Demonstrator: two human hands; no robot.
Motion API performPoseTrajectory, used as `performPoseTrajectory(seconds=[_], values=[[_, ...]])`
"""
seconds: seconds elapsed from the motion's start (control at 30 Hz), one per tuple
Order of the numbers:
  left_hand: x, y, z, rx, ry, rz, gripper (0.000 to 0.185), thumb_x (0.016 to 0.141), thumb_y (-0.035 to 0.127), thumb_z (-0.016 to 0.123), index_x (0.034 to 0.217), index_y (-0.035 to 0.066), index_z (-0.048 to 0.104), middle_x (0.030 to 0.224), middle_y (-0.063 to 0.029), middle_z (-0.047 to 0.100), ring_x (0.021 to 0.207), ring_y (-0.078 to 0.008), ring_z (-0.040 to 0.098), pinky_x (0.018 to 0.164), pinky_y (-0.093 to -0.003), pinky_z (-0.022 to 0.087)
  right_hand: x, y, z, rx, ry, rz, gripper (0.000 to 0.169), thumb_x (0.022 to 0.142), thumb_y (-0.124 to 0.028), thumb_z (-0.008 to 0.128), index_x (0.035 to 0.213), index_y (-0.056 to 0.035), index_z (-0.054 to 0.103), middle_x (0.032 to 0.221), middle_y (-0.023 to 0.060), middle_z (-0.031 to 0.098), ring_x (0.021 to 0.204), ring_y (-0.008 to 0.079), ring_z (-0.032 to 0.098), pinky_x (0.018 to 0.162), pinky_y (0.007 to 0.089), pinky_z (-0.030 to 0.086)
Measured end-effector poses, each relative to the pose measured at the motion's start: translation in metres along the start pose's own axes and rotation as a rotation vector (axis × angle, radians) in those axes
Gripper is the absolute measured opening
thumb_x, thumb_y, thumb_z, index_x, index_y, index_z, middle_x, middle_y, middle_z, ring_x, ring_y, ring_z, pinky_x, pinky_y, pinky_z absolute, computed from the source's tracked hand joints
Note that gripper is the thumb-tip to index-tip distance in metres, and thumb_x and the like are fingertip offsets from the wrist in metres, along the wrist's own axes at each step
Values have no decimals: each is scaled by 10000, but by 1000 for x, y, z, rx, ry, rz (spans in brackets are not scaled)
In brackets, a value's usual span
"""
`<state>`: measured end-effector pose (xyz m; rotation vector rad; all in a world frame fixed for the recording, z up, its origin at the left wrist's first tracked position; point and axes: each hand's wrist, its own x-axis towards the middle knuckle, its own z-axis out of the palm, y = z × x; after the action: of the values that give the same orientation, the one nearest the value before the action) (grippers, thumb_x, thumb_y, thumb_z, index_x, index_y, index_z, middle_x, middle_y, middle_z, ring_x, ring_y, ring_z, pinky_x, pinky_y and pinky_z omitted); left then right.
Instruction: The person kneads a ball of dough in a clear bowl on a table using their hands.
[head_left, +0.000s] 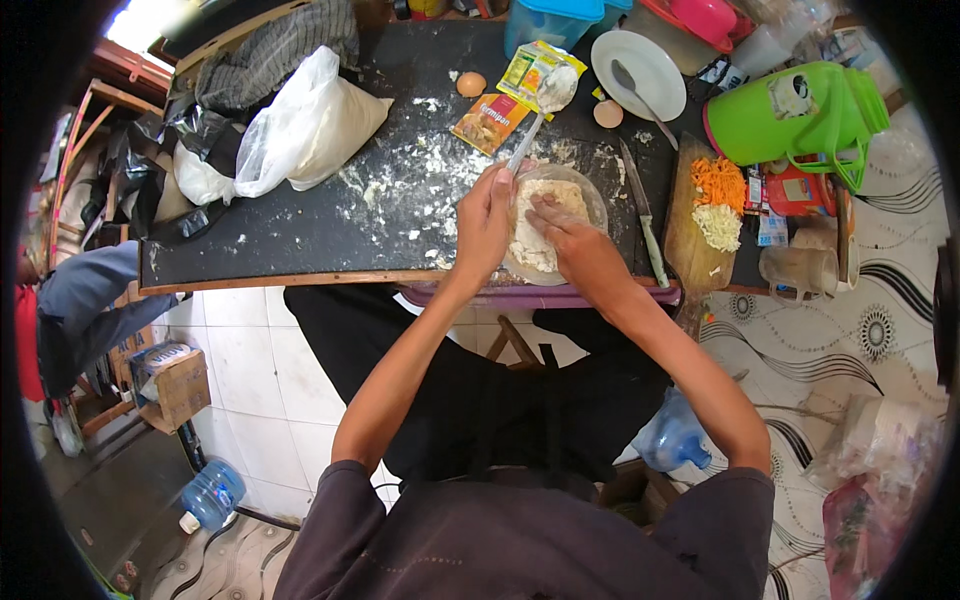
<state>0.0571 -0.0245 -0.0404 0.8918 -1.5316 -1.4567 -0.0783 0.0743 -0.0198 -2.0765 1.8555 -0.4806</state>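
Observation:
My left hand grips the handle of a metal spoon, whose bowl carries white flour. It is at the left side of a clear round bowl. Inside that bowl lies pale, floury dough. My right hand presses its fingers onto the dough from the right and holds nothing; its fingertips look dusted with flour. Under the spoon are an orange Fermipan sachet and a yellow sachet. A knife lies to the right of the bowl.
Loose flour is scattered over the black tabletop. A cutting board bears shredded carrot and chopped pale vegetable. Around stand a white plate, a green thermos, a glass mug, an egg and a bag of flour.

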Motion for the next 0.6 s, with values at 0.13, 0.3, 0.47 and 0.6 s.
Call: performPoseTrajectory(seconds=[0.13, 0.3, 0.47, 0.6], values=[[-1, -9, 0, -59, 46, -7, 388, 1038, 281, 394, 1083, -26, 627, 763, -32, 490, 737, -118, 434, 684, -283, 404, 12, 1, -14, 70, -73, -4, 339, 849, 6, 515, 1167, -26, 630, 1260, 129, 598, 1165, 298, 570, 946, 389, 489], [-6, -34, -9, 35, 36, -68, 384, 1030, 283, 420, 1097, -40, 617, 792, -72, 570, 763, -136, 497, 732, -301, 442, 24, 9, -42, -88, -69, -125, 277, 869, -109, 549, 1109, 10, 618, 1110, 160, 639, 1001, 342, 619, 881, 397, 507], [-2, -53, -11, 89, 61, -12, 406, 1021, 297, 441, 1109, -59, 614, 1012, -163, 663, 930, -209, 607, 866, -334, 464, 40, 9, -45, -343, -328, -141, 168, 813, -68, 515, 924, 3, 618, 966, 179, 646, 972, 341, 629, 779, 431, 544], [-2, -20, -8, 78, 40, 27, 377, 1023, 325, 417, 1099, 22, 629, 778, 2, 512, 700, -100, 470, 632, -274, 403, 34, 17, -35, -536, -206, -346, 201, 779, -78, 576, 951, 19, 610, 980, 124, 634, 991, 272, 601, 808, 380, 535]])
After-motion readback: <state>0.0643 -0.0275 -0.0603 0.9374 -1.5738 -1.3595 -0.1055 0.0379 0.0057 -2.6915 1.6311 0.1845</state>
